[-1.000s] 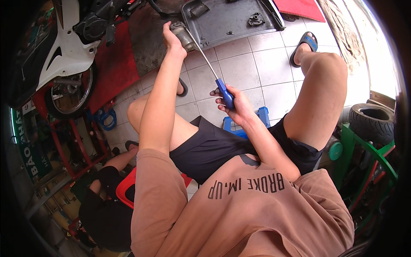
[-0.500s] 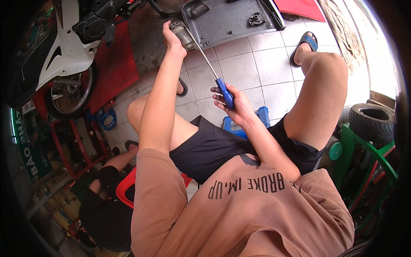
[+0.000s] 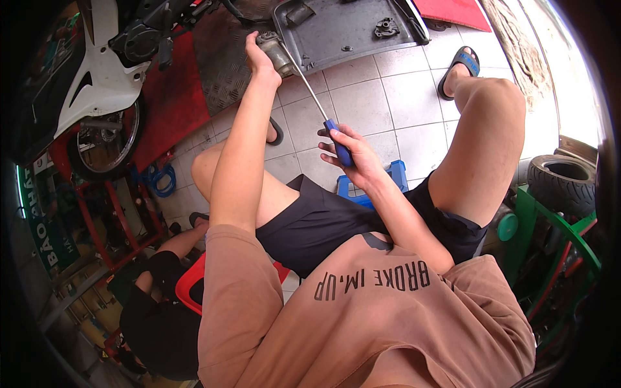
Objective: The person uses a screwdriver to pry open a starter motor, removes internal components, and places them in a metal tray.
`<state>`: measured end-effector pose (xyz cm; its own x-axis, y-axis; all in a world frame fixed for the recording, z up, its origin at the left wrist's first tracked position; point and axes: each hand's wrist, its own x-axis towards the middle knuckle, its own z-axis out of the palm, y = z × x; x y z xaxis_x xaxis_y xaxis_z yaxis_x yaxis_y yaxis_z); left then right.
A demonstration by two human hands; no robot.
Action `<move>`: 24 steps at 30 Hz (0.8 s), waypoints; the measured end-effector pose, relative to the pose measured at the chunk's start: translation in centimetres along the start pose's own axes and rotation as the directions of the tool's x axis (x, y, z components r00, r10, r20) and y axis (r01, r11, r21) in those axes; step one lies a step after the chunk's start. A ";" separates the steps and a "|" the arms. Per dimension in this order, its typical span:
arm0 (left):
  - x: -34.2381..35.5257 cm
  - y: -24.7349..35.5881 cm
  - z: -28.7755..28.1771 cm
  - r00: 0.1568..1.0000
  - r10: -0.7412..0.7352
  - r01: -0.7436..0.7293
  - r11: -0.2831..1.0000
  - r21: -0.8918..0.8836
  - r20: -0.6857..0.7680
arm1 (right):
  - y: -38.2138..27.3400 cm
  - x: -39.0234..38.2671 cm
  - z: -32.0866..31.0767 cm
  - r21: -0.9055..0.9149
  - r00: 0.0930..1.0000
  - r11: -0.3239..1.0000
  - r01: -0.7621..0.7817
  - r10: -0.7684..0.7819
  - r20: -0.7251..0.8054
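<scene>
Shifted at the thumb, the right hand [image 3: 359, 155] gripped the blue screwdriver [image 3: 343, 155] while the left hand [image 3: 261, 63] held the metal cylinder [image 3: 279, 58], which seemed best kept firmly steady.

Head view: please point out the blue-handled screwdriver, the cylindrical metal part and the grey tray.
Blue-handled screwdriver [image 3: 343, 153], head view: lower part of its handle.
Cylindrical metal part [image 3: 277, 57], head view: side of its body.
Grey tray [image 3: 352, 29], head view: its bare bottom.
</scene>
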<state>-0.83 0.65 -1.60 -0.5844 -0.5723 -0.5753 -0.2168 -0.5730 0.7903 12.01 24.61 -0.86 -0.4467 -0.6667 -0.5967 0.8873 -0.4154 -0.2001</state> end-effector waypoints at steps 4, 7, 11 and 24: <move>-0.2 -0.2 0.2 1.000 0.024 -0.024 1.000 0.013 0.010 | 0.2 0.3 -1.1 -0.180 0.997 0.982 0.066 -0.057 0.052; -0.2 -0.3 0.3 0.999 0.027 -0.027 1.000 0.008 0.024 | 0.2 0.8 -1.9 -0.165 0.997 0.984 0.070 -0.062 0.056; 0.3 -0.6 0.1 1.000 0.020 -0.020 0.999 0.032 -0.005 | 0.4 1.1 -2.5 -0.013 0.998 0.998 0.063 -0.063 0.008; 0.4 -0.9 0.1 0.998 0.037 -0.034 0.997 0.069 -0.042 | 1.1 1.2 -1.6 -0.202 0.976 0.974 0.107 -0.141 -0.163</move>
<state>-0.91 0.99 -2.49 -0.5590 -0.6173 -0.5536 -0.2501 -0.5111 0.8223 12.66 24.37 -3.07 -0.5430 -0.4915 -0.6809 0.8390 -0.3512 -0.4156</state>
